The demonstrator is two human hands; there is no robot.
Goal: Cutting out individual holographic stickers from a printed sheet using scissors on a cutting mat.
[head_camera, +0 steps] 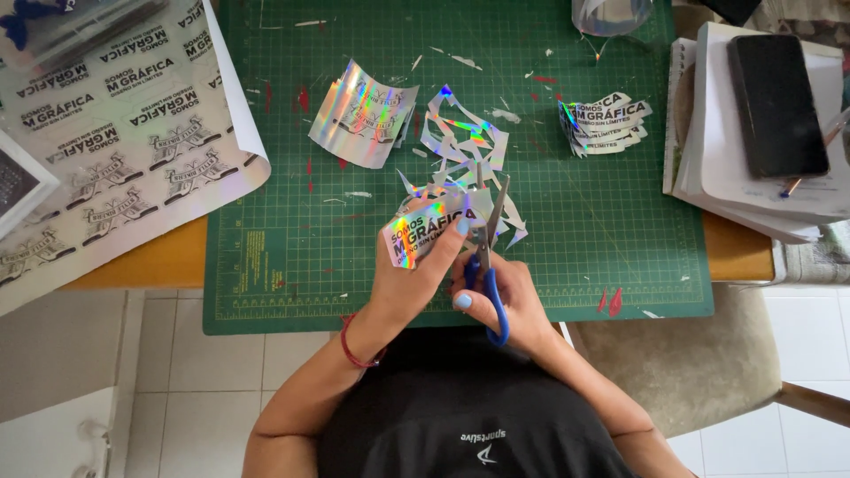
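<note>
Our left hand [412, 274] pinches a shiny holographic sticker piece [425, 232]; our right hand [509, 305] grips blue-handled scissors [489, 257], blades parted. Our thumb sits near them, so a slip could nick it or cut the printed design.

sticker sheet [115, 133] left of cutting mat [602, 239] | phone [777, 104] right | scraps [465, 150] on mat
</note>
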